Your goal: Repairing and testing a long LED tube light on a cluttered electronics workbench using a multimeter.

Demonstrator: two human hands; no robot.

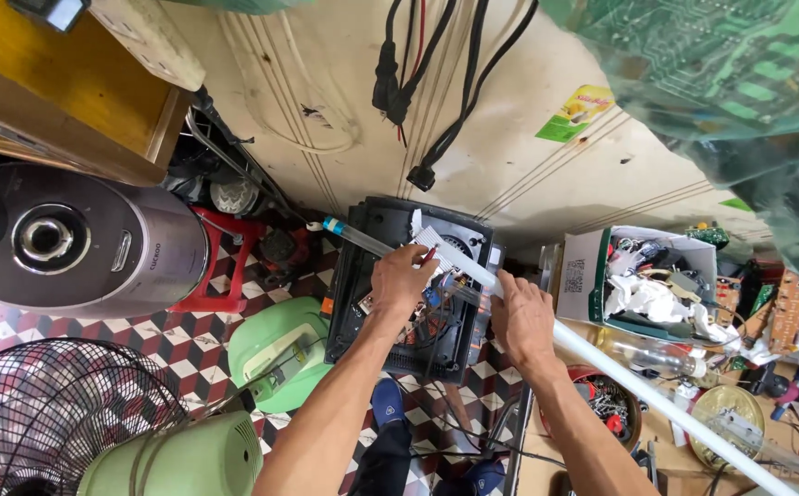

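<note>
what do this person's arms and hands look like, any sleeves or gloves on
Both arms are bare from the bottom edge of the picture up to the hands: no sleeves show. The left hand and right hand wear no gloves, and no watch, bracelet or rings are visible. Lean forearms, fingers uncovered.

Glossy white glass tube [657, 395] over matt black plastic casing [372, 266].

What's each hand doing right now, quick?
Left hand: closed on a small white ribbed part above the open black appliance.
Right hand: fingers curled around the long white tube, apparently gripping it.
</note>
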